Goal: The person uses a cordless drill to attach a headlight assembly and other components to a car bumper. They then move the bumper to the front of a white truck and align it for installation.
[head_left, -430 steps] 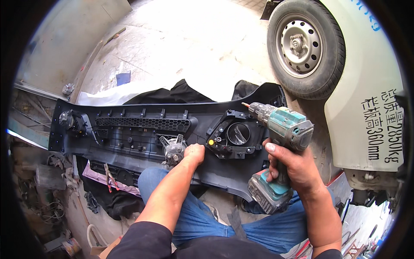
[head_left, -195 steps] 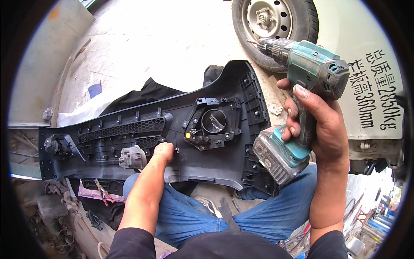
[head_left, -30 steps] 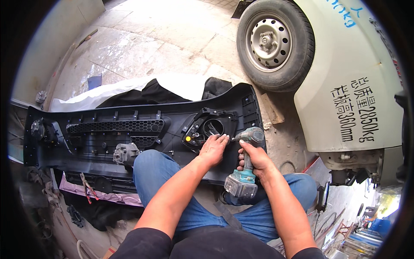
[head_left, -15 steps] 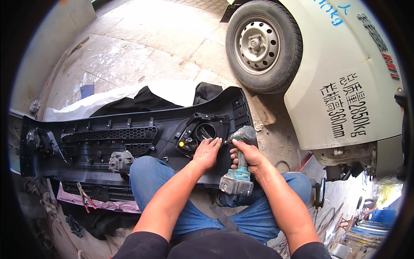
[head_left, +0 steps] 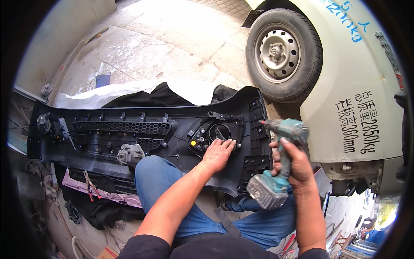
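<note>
- Teal and grey, the drill [head_left: 289, 131] is held up by its handle in the right hand [head_left: 295, 162], the fingers wrapped round it; its bit shows over the right end of the bumper [head_left: 233, 178], and the gap beneath cannot be judged.
- The left hand [head_left: 217, 155] lies palm down, fingers extended and gripping nothing, on the lower right part of the frame [head_left: 239, 126]; those fingertips would be at risk if the bit slipped off a screw beside them.
- A slanted bit could skid and scratch the plastic, and too much torque could strip a hole or crack a tab.
- If the left hand pressed unevenly, the frame might shift out of line.
- The lamp [head_left: 130, 154], close by the knee [head_left: 155, 172], could be knocked and roll should the leg swing.
- The bumper lies inner side up before the person, long and dark, with honeycomb grilles, ribs and small clips; black cloth [head_left: 151, 97] and a white sheet [head_left: 82, 99] show along its far edge.
- The frame, near the bumper's right end, is black and angular, with a round opening and a yellow dot [head_left: 193, 143].
</note>
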A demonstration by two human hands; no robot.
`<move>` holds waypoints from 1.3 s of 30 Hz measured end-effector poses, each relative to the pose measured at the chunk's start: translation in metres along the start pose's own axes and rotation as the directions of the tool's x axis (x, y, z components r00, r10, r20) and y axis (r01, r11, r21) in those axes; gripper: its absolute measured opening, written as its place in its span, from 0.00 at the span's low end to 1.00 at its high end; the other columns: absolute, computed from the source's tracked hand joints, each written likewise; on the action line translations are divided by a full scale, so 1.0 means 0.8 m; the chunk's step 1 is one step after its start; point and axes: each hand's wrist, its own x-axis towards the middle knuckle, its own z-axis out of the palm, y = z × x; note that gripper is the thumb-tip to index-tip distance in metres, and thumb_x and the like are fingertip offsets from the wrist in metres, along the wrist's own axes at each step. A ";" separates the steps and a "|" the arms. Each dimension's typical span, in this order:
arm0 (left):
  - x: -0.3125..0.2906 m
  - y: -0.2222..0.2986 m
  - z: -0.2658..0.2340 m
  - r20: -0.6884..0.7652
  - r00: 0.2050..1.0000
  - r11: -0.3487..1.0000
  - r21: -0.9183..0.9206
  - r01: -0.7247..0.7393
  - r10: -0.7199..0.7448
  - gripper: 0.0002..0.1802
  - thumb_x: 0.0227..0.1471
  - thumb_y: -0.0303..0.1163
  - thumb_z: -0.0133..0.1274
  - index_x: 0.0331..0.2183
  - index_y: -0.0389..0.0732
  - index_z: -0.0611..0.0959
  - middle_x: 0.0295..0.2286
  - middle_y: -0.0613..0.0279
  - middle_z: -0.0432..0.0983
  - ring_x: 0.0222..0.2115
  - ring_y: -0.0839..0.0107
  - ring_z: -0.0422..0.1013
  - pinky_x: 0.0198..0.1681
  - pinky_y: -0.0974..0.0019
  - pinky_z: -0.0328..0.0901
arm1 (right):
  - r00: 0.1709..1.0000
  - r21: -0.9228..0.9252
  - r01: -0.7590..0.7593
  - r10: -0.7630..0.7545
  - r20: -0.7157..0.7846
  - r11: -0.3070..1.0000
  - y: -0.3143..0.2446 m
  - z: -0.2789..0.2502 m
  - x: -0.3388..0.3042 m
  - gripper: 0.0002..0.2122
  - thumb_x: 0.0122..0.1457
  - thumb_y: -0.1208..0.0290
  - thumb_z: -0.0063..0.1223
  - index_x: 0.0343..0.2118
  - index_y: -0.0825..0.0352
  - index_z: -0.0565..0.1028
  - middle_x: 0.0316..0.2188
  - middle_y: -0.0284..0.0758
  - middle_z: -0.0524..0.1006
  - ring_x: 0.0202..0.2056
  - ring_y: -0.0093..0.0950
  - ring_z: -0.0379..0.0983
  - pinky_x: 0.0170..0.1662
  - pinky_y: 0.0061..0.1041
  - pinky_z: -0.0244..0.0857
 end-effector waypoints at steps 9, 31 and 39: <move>0.000 -0.006 -0.017 0.032 0.998 0.996 -0.079 -0.049 0.052 0.38 0.52 0.30 0.69 0.64 0.41 0.76 0.55 0.56 0.79 0.53 0.51 0.74 0.63 0.51 0.68 | 0.938 -0.045 0.282 -0.285 -0.196 0.958 -0.044 -0.046 0.018 0.15 0.70 0.59 0.61 0.44 0.70 0.76 0.26 0.36 0.79 0.18 0.23 0.75 0.20 0.28 0.74; 0.001 -0.008 -0.023 0.050 0.985 0.985 0.050 -0.168 0.165 0.42 0.55 0.35 0.67 0.68 0.37 0.72 0.51 0.57 0.80 0.50 0.56 0.74 0.58 0.55 0.70 | 0.906 -0.730 0.242 -0.419 -0.066 0.639 0.040 -0.032 0.106 0.22 0.58 0.54 0.73 0.48 0.68 0.85 0.43 0.48 0.87 0.48 0.40 0.86 0.53 0.38 0.76; 0.008 -0.002 -0.025 0.133 0.984 0.978 0.156 -0.141 0.121 0.42 0.55 0.31 0.64 0.69 0.33 0.70 0.50 0.49 0.80 0.50 0.50 0.75 0.57 0.52 0.71 | 0.891 -0.767 0.227 -0.446 -0.085 0.600 0.040 -0.030 0.107 0.23 0.58 0.56 0.75 0.48 0.70 0.83 0.42 0.47 0.87 0.46 0.37 0.86 0.52 0.39 0.76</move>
